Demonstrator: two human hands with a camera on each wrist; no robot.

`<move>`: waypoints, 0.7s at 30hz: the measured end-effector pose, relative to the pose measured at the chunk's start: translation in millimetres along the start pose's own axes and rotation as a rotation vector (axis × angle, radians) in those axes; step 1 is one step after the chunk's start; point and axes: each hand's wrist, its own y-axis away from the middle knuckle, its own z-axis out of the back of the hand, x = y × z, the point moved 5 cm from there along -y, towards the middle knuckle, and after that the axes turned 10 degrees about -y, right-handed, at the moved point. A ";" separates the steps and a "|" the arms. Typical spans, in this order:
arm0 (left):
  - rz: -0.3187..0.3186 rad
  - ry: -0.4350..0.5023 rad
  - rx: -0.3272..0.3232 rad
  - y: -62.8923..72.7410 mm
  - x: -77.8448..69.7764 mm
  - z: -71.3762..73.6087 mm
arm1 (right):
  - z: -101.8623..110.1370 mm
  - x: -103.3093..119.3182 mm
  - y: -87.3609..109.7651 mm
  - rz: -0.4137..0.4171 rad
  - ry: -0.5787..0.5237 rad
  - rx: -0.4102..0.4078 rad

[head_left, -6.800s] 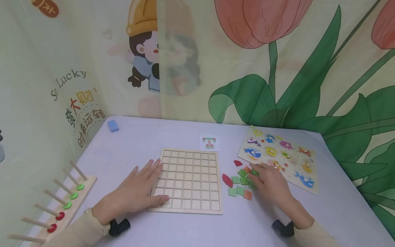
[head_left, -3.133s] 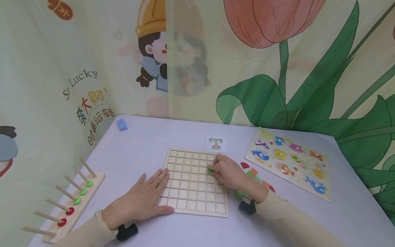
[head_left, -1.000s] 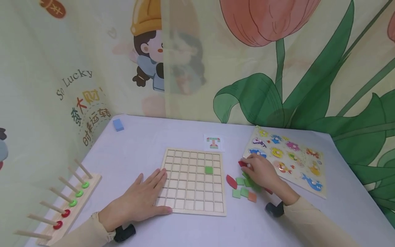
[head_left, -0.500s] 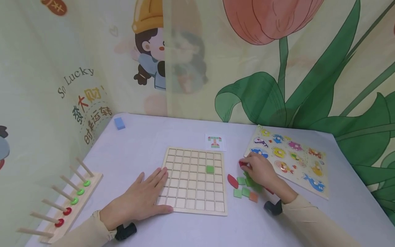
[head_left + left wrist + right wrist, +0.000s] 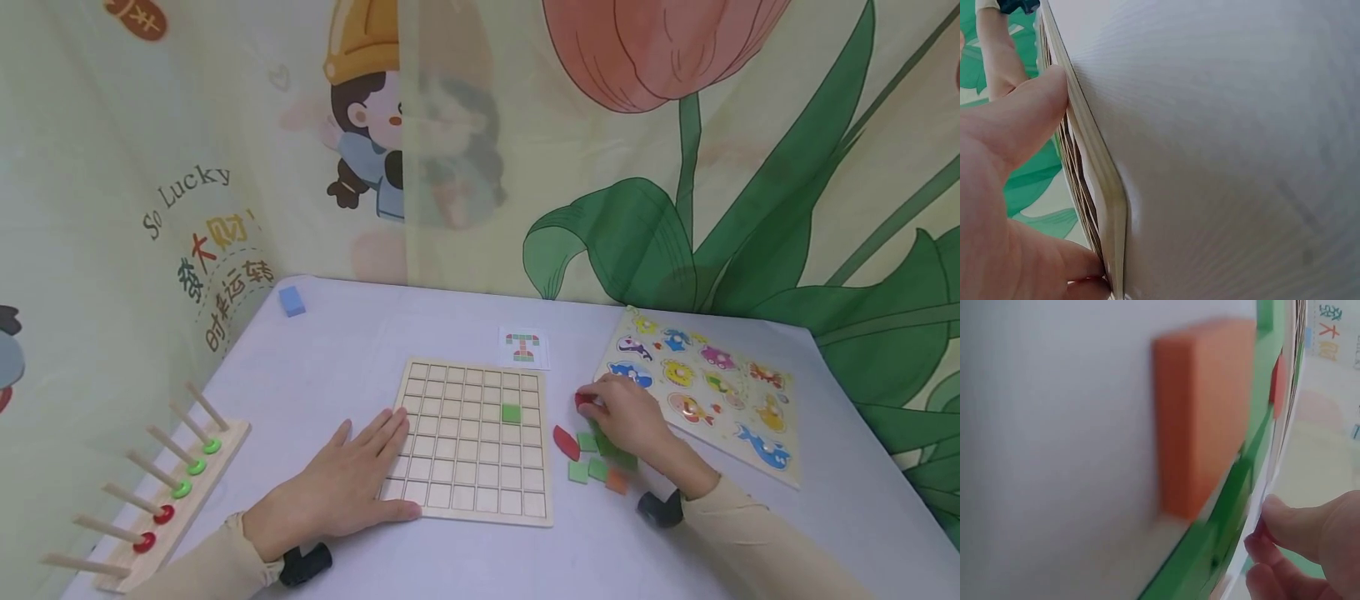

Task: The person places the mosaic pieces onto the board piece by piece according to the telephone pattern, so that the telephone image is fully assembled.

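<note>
My left hand point(image 5: 341, 483) lies flat with spread fingers over the left edge of a wooden grid board point(image 5: 465, 450). In the left wrist view its thumb point(image 5: 1038, 106) touches the board's edge point(image 5: 1088, 137). One green square tile point(image 5: 511, 413) sits in a cell near the board's upper right. Right of the board, my right hand point(image 5: 630, 421) pinches a small red wedge-shaped tile point(image 5: 581, 400) between thumb and fingertips. Below that hand lie several green tiles point(image 5: 577, 472), an orange tile point(image 5: 617, 481) and a red leaf-shaped tile point(image 5: 566, 442); the hand hides part of the pile.
A pattern card point(image 5: 522, 347) lies behind the board. A knobbed animal puzzle point(image 5: 705, 383) stands close beyond the right hand. At the left is a peg rack point(image 5: 176, 508) with green and red rings. A blue block point(image 5: 292, 301) rests at the far left corner.
The right hand carried a green tile into the grid, let go, and came back to the pile, where it took hold of the red wedge-shaped tile. The left hand stayed on the board.
</note>
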 end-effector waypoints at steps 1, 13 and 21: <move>0.001 -0.001 0.001 0.1 0.1 -0.3 | -0.6 2.4 -0.5 0.003 -0.005 -0.007; 0.005 0.007 0.009 -0.8 0.8 -2.2 | -15.2 47.4 -16.2 0.102 -0.078 -0.011; 0.008 0.012 0.019 -0.8 0.7 -1.8 | -27.5 68.2 -28.6 0.200 -0.067 0.000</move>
